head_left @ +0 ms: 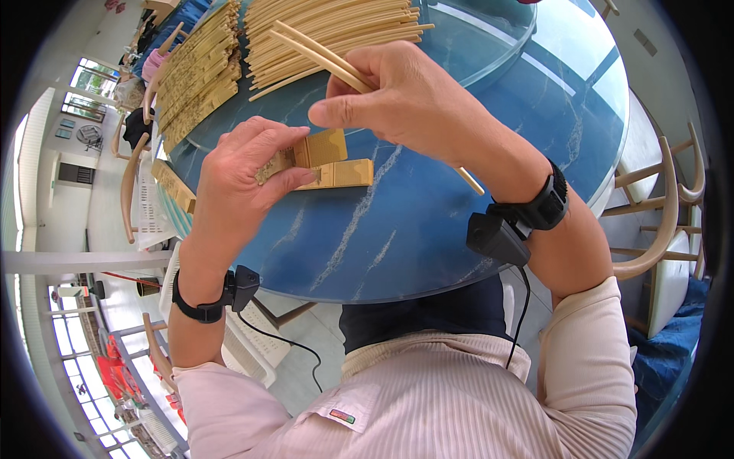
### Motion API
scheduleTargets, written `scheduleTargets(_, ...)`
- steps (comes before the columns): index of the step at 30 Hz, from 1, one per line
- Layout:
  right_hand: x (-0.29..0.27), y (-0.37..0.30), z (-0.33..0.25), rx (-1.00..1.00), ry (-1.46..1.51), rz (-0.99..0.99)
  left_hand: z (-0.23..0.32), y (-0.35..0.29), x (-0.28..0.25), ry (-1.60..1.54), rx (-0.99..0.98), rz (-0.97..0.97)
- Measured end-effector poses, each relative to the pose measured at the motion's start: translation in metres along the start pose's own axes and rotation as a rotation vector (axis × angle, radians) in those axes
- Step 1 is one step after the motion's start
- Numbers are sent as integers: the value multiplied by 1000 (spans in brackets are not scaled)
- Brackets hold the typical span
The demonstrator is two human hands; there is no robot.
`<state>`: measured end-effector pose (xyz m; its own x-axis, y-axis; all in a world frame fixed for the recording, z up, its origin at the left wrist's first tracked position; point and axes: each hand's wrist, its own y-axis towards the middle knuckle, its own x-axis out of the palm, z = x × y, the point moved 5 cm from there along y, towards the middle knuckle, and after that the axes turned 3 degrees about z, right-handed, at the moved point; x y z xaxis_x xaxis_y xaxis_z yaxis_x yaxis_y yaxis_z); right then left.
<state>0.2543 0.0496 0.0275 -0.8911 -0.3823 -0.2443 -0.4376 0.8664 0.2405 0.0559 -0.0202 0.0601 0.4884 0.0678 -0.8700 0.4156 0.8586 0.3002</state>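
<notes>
Blue worktop (428,252): glossy, rounded, white marble-like veins; near edge curves just in front of our torso.
Left hand (241,164): grip pinching a gold, patterned, paper-like packet (353,174) between thumb and fingers.
Gold packet: in our left hand, over the near-left part of the worktop. Two panels stick out to the right, one tilted up, one below it. We can't tell whether that's one folded piece or two.
Right hand (417,92): grip closed on two pale, slim, wooden-looking chopsticks (312,56). Thumb points toward our left hand, apart from the packet. Our own hand hides part of the contact.
Chopsticks in hand: side by side, far ends out past our fingers to the upper left; an opposite end shows just beside our wrist.
Glass: clear, round-edged disc (489,46) on the worktop, far side.
Stick pile: broad layer of loose pale sticks (344,23), beyond our right hand.
Gold pile: flat, overlapping gold strips with dark marks (195,80), left of the stick pile.
Left rim: one more gold piece (174,187), near our left wrist.
Wrists: black strap with boxy dark device on each, right (497,237) and left (245,284), both cabled.
</notes>
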Motion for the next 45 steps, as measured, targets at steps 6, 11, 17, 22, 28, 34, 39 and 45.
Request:
scheduleTargets(6,-8,-3,-13,19,150,118,39,2,-15,173,204,410)
scheduleTargets(11,-15,-3,-18,43,226,211,12,-11,36,-758,-277,213)
scheduleTargets(17,-9,-2,-15,-84,188,271,-2,16,54,-1316,-365,386)
scheduleTargets(22,-14,-5,-25,-39,384,251,-24,34,28,-1241,-262,585)
scheduleTargets(28,-13,-8,-29,-255,-24,356,-45,48,7,-1277,-63,733)
scheduleTargets(34,-5,-8,-33,-400,-269,337,-50,27,23,-1374,5,738)
scheduleTargets(39,-3,-10,-37,-485,-342,339,-46,25,11,-1396,82,722)
scheduleTargets(45,-4,-8,-34,-472,-319,331,-50,23,9,-1381,109,702)
